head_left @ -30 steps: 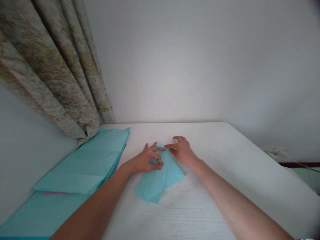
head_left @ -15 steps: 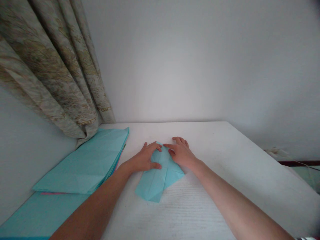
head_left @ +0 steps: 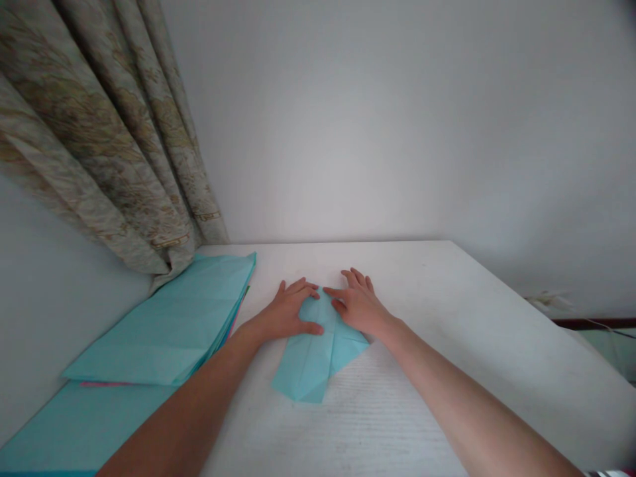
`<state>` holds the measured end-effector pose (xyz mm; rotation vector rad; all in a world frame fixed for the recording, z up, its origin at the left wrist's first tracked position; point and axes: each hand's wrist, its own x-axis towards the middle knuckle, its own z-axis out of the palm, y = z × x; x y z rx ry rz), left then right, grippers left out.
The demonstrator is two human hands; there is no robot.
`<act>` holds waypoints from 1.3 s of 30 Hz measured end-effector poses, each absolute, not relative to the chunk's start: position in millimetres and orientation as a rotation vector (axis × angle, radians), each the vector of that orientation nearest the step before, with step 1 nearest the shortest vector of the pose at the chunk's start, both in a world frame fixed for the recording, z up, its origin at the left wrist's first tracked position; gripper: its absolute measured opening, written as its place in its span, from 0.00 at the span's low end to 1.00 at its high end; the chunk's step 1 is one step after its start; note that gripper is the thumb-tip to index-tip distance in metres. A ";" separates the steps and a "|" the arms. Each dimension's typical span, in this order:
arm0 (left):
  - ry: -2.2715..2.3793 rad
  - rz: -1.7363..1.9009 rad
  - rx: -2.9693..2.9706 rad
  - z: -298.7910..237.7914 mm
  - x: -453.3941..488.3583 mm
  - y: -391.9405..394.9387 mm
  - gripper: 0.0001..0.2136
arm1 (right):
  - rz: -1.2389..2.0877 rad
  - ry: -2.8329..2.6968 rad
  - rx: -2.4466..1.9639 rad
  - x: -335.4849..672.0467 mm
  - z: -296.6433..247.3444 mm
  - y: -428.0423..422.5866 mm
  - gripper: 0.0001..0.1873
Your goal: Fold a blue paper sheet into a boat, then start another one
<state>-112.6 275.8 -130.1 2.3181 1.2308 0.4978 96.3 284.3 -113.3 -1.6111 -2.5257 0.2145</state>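
A folded sheet of light-blue paper (head_left: 311,364) lies on the white table, with crease lines across it and its narrow end pointing away from me. My left hand (head_left: 291,311) rests on its left side, fingers apart, the thumb lying across the middle of the paper. On the upper right side lies my right hand (head_left: 360,305), its index finger at the narrow tip and its other fingers spread. Both hands press on the paper without gripping it. Part of its upper edges is hidden under the hands.
To the left is a stack of large light-blue paper sheets (head_left: 163,324), with a pink edge showing among them. A patterned curtain (head_left: 134,132) hangs at the back left. The white table (head_left: 447,318) meets a wall behind, and cables (head_left: 603,324) show beyond its right edge.
The paper has turned slightly, its near end shifting a little to the right. My left hand's fingers have moved slightly up; the right hand has barely moved.
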 end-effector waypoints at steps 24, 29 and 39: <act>1.304 0.529 2.353 -133.6 -111.5 277.4 0.11 | 0.502 -2.610 -1.235 92.7 -101.8 276.7 0.10; 1.316 0.519 2.344 -133.6 -111.7 277.8 0.12 | 0.556 -2.642 -1.148 90.5 -99.4 272.9 0.09; 1.309 0.534 2.329 -131.4 -111.0 276.6 0.12 | 0.616 -2.700 -1.085 85.8 -90.9 264.2 0.07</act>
